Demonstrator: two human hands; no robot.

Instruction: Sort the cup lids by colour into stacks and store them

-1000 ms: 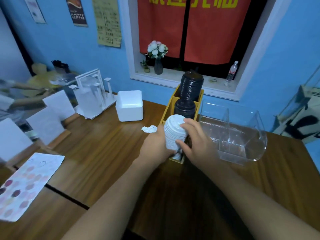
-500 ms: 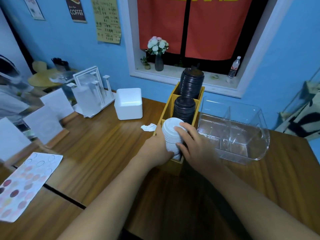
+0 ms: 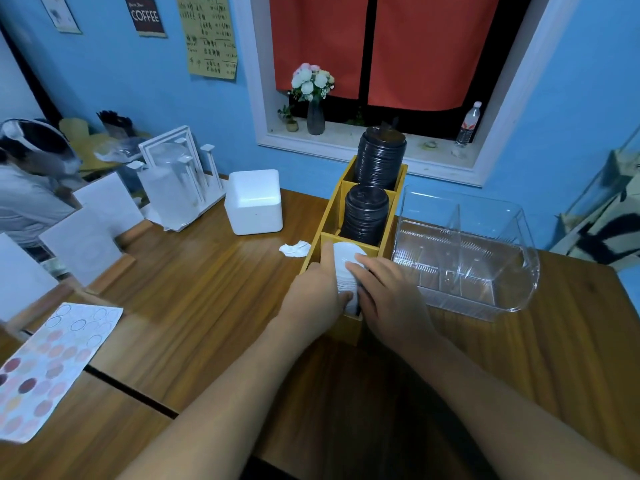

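White lid stack (image 3: 344, 268) lower in organiser (image 3: 348, 329) | hands grip it: left hand (image 3: 311, 303), right hand (image 3: 391, 303)

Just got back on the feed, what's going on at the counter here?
A person's left hand and right hand both grip a stack of white lids, which sits partly down in the nearest compartment of the wooden box. Behind it, two compartments hold black lids. A clear bin stands beside the box.

White lids (image 3: 343, 263) and 2 black stacks (image 3: 365, 216) fill a yellow organiser (image 3: 327, 225) on a brown wood-grain table (image 3: 207, 306).
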